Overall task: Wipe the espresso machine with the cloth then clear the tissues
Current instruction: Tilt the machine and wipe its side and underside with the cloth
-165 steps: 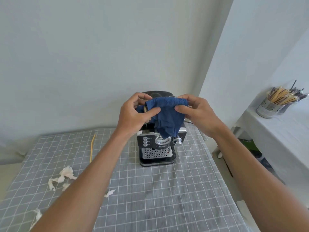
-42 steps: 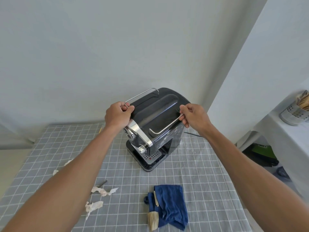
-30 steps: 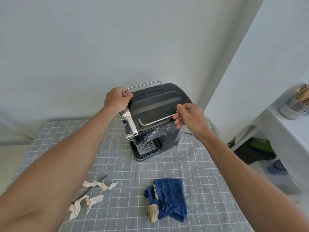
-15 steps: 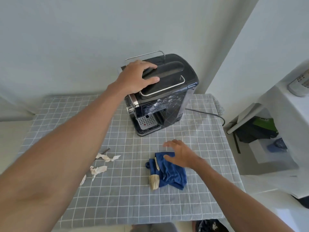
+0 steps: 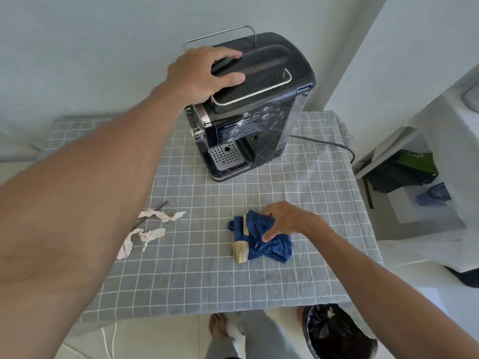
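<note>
A black espresso machine (image 5: 261, 110) stands at the back of the table, its side dusted with white specks. My left hand (image 5: 204, 71) rests on its top, fingers curled over the lid's edge. A crumpled blue cloth (image 5: 269, 244) lies near the table's middle front. My right hand (image 5: 282, 220) grips the cloth from above, thumb and fingers closing on its folds. Two torn white tissues (image 5: 160, 216) (image 5: 141, 238) lie to the left of the cloth.
A small straw brush (image 5: 239, 251) lies against the cloth's left side. The grey checked tablecloth (image 5: 197, 281) covers the table. A black-lined bin (image 5: 334, 332) stands on the floor at the front right. A power cord (image 5: 326, 145) trails right. A thin stick (image 5: 151, 213) lies by the tissues.
Both hands let go of the machine's wire rails after turning it. My left hand moved onto its top. My right hand dropped to the cloth and closed on it.
</note>
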`<move>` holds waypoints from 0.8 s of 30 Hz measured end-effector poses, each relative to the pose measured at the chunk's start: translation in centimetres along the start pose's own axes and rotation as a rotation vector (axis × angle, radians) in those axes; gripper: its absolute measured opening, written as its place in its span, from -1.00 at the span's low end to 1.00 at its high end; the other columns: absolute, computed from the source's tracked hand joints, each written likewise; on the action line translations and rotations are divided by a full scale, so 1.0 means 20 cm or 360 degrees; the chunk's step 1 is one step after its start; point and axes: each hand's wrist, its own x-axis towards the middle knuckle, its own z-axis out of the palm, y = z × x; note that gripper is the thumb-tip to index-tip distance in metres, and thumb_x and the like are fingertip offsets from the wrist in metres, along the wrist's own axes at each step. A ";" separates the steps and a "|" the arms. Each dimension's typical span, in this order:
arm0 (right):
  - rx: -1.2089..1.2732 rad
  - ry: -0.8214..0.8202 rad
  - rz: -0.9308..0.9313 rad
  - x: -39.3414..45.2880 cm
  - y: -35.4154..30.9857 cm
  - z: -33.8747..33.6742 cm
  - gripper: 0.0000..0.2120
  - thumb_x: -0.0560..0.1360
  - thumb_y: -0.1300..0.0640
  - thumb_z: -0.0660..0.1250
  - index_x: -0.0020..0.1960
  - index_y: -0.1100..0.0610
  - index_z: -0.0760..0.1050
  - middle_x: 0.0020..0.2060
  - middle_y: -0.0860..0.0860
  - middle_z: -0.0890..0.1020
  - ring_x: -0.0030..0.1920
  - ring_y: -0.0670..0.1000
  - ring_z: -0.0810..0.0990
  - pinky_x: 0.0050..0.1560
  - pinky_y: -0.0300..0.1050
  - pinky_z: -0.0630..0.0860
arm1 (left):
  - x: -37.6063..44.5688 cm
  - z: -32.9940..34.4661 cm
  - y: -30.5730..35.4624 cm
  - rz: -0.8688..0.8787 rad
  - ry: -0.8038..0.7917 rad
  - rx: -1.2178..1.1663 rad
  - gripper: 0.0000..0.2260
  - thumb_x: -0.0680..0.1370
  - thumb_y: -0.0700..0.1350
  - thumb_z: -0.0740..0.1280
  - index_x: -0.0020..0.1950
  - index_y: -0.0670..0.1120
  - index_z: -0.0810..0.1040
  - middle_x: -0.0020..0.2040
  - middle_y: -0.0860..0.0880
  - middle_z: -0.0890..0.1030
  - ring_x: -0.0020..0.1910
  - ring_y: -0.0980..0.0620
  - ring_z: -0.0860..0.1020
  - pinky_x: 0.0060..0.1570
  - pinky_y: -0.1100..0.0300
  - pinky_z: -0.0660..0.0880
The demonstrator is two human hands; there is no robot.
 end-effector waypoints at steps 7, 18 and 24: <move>-0.0078 0.0095 -0.0013 -0.01 -0.03 0.08 -0.53 0.33 -0.16 0.63 0.03 0.06 0.51 -0.07 -0.04 0.58 -0.07 0.04 0.59 -0.15 -0.15 0.51 | 0.04 0.01 -0.06 0.0163 -0.0063 0.0133 -0.42 0.52 0.47 0.23 0.48 0.28 0.42 0.32 -0.01 0.54 0.24 -0.05 0.51 0.09 0.03 0.38; 0.1290 0.1250 -0.0021 -0.36 -0.13 -0.16 -0.75 0.55 0.13 0.45 0.18 -0.05 0.51 -0.02 -0.11 0.70 -0.04 -0.14 0.69 -0.15 -0.28 0.57 | 0.09 -0.01 -0.04 0.0215 -0.0228 0.0171 -0.50 0.57 0.31 0.37 0.45 0.16 0.47 0.28 -0.12 0.54 0.26 -0.15 0.50 0.12 0.06 0.36; 0.2124 0.2099 0.0283 -0.28 -0.30 -0.45 -0.82 0.60 0.00 0.42 -0.15 0.00 0.53 -0.27 -0.03 0.66 -0.22 -0.06 0.65 -0.22 -0.08 0.58 | 0.12 0.05 -0.02 0.0218 -0.0055 0.0075 -0.61 0.55 0.31 0.34 0.24 0.09 0.50 0.13 0.06 0.56 0.05 0.02 0.52 -0.10 0.09 0.35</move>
